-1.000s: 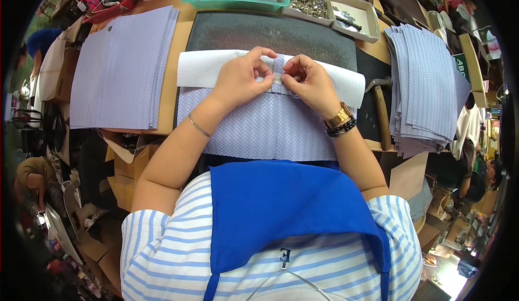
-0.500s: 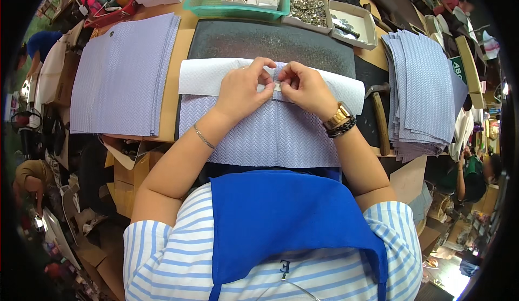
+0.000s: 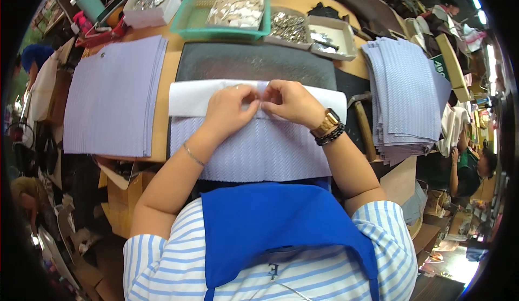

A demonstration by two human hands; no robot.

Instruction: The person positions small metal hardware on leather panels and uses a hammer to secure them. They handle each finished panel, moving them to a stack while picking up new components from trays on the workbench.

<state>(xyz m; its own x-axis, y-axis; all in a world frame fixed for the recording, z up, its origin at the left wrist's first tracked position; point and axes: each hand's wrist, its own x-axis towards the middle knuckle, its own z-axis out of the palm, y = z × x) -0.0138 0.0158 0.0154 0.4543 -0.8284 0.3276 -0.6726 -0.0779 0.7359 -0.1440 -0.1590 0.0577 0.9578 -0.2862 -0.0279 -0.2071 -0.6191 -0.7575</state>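
A lavender sheet with a woven, herringbone-like texture [image 3: 259, 155] lies in front of me. Its far part is folded back toward me, showing a white underside [image 3: 189, 98]. Over the middle of this fold, my left hand [image 3: 231, 108] has its thumb and fingers curled together. Close beside it, my right hand [image 3: 292, 103] is pinched in the same way, fingertips nearly meeting the left ones. Whatever lies between the fingertips is too small and covered to make out. Beneath the sheet is a dark, worn work board [image 3: 259, 60].
Lavender sheets are stacked at left [image 3: 113, 98] and right [image 3: 405, 93]. A hammer [image 3: 363, 125] lies right of the board. Beyond it stand a green basket [image 3: 189, 31] with pale pieces, a box of metal parts [image 3: 289, 25] and a white box [image 3: 346, 47].
The whole scene sits lower and slightly left in the picture. Both hands stay pinched at the fold. A small whitish piece seen between the fingertips before is now hidden.
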